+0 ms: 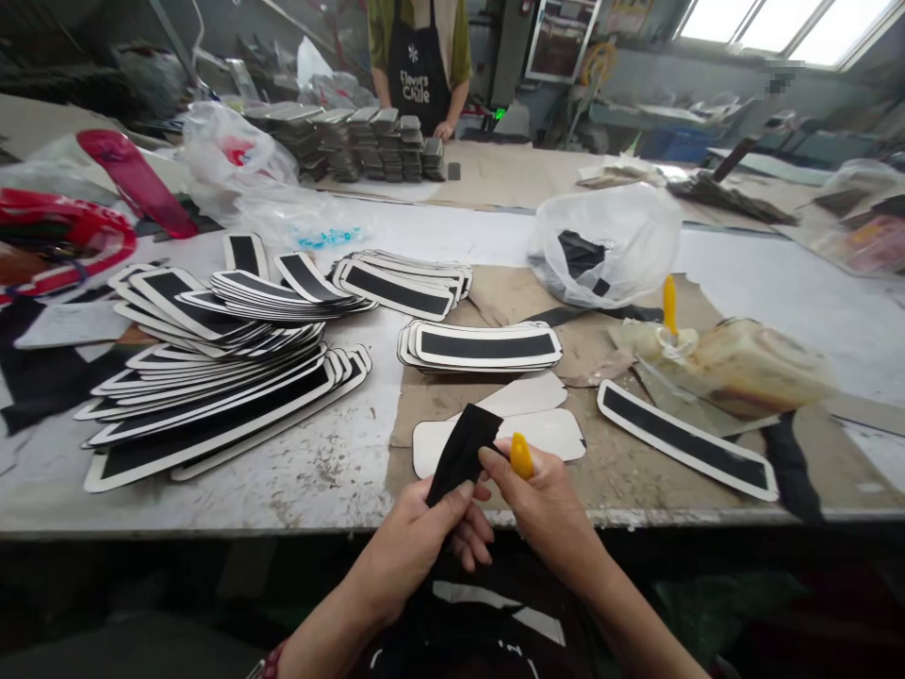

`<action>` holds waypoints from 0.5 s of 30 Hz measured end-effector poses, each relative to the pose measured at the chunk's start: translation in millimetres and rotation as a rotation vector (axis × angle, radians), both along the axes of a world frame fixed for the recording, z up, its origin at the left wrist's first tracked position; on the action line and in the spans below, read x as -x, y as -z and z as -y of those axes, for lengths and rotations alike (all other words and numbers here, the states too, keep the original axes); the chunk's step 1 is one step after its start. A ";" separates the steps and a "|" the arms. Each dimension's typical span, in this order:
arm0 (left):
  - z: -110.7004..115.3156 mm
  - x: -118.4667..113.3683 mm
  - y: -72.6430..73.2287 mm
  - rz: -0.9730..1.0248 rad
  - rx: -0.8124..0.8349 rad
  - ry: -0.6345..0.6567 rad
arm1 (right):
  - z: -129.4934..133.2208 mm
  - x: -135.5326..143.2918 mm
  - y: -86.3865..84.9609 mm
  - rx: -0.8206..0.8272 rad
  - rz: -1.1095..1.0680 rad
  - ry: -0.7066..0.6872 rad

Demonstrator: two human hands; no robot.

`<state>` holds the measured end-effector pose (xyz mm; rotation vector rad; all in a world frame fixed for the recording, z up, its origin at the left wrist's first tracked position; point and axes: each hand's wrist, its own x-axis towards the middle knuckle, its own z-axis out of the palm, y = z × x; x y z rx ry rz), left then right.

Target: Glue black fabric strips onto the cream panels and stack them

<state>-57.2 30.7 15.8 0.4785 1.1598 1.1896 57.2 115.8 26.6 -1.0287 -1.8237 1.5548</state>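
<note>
My left hand [424, 533] is closed around a strip of black fabric [463, 453], which stands up tilted over the table's front edge. My right hand [548, 505] pinches the strip's right edge with thumb and finger. Tucked in that same hand is a tool with a yellow handle [521, 455]; its working end is hidden. Just beyond my hands lie two overlapping white pieces with rounded ends [558, 434]. Behind them is a stack of white-bordered pieces with black centres [487, 346]. A single curved piece of that kind [685, 438] lies to the right.
Large fanned piles of black-and-white pieces [226, 405] cover the left. A stained plastic container [742, 368] with another yellow-handled tool [669, 304] beside it stands right, near a plastic bag holding black scraps [608, 245]. Across the table, a person in an apron [420, 75] stands behind grey stacks [382, 146].
</note>
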 end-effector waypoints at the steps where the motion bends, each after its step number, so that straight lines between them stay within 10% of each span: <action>1: -0.6 -1.8 1.3 0.001 0.006 -0.019 | 0.3 -1.3 3.3 -0.036 0.023 0.027; 15: 0.0 -26.2 10.3 -0.269 0.119 -0.157 | -8.4 -15.7 11.5 0.136 -0.128 0.455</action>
